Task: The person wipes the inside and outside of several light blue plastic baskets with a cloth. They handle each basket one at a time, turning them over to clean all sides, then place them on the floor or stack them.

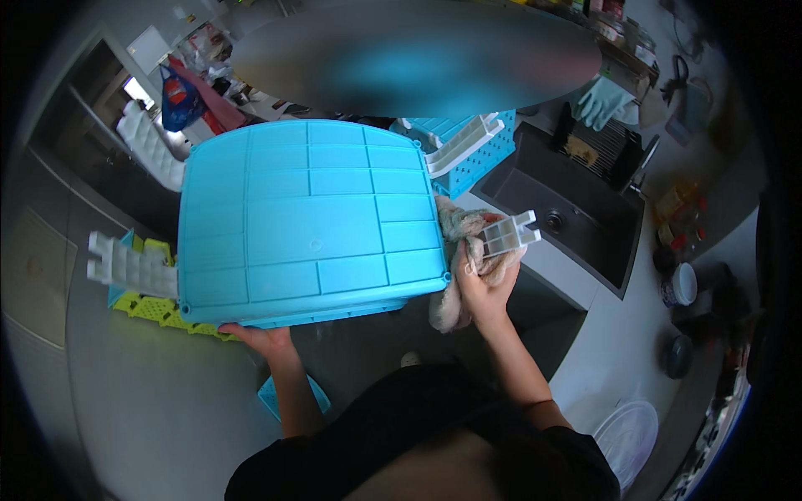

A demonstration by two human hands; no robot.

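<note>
A large light-blue plastic basket [313,219] is held up in front of me, its flat ribbed face towards the camera. White plastic legs stick out at its corners, among them an upper right leg [463,147] and a lower left leg [133,266]. My left hand [260,341] grips the basket's lower edge near the left corner; some of its fingers are hidden behind. With my right hand [485,291] I hold a fluffy pale cloth [448,307], bunched around the lower right leg [510,233].
At right is a dark sink [557,206] in a light countertop [601,338]. Another blue basket [479,156] stands by the sink's left edge. Yellow-green plastic parts [150,307] lie at the left. Low by my left forearm is a small blue basket [269,397]. Rubber gloves [601,103] hang above the sink.
</note>
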